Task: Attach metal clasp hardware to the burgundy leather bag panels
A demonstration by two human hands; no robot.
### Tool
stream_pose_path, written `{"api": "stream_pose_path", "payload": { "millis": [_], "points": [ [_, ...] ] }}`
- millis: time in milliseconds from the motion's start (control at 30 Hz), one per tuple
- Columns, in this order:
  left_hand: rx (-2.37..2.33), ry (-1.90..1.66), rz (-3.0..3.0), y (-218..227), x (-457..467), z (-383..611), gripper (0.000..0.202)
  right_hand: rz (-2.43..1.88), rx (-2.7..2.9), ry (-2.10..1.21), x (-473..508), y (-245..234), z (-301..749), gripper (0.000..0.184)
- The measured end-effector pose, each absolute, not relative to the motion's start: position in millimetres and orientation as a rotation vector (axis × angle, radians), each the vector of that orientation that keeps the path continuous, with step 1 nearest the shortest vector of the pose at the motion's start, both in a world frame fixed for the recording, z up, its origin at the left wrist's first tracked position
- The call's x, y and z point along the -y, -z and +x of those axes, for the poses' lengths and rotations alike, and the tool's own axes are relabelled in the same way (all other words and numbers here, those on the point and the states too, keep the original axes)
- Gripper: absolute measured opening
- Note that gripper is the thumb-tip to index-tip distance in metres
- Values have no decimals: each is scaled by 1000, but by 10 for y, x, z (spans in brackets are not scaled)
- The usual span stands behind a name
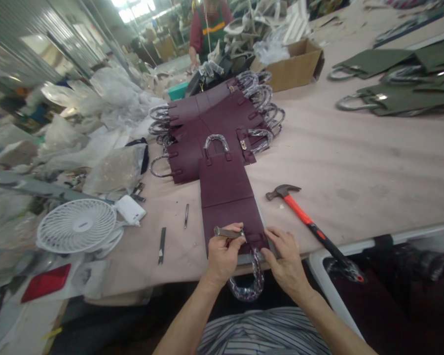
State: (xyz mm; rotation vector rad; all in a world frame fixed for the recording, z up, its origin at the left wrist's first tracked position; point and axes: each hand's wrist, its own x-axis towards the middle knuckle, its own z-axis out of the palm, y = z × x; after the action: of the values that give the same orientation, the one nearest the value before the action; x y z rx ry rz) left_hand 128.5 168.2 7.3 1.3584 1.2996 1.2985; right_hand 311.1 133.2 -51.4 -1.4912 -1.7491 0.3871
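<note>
A flat burgundy bag panel [227, 187] lies lengthwise before me, a plastic-wrapped handle at each end. The near handle [246, 291] hangs over the table's front edge. My left hand [224, 256] is closed around a metal rod-like punch [224, 232], tilted over the near part of the panel; its tip is hard to make out. At the panel's right edge, beside the near handle's base, rests my right hand [284, 256], fingers apart. A claw hammer [299, 209] with a red and black grip lies to the right, untouched.
Beyond the panel, more burgundy bag pieces [196, 113] are stacked. Green bag pieces [407, 88] lie far right, near a cardboard box [296, 64]. Left are a white fan [77, 226], a dark flat tool [162, 245] and a thin metal rod [186, 216]. A person [210, 29] stands behind.
</note>
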Motion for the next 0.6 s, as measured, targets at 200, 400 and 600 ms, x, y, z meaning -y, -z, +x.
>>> {"api": "stream_pose_path", "payload": {
  "millis": [200, 400, 600],
  "points": [
    [-1316, -1313, 1301, -73, -1662, 1310, 10, -1510, 1773, -396, -1355, 460, 3109, 38],
    [-1292, -1304, 1232, -70, -1707, 1330, 13, -1505, 1807, -393, -1361, 449, 3112, 37],
    [-1278, -1225, 1269, -85, -1792, 1400, 14, -1503, 1837, -386, -1350, 445, 3119, 40]
  ]
}}
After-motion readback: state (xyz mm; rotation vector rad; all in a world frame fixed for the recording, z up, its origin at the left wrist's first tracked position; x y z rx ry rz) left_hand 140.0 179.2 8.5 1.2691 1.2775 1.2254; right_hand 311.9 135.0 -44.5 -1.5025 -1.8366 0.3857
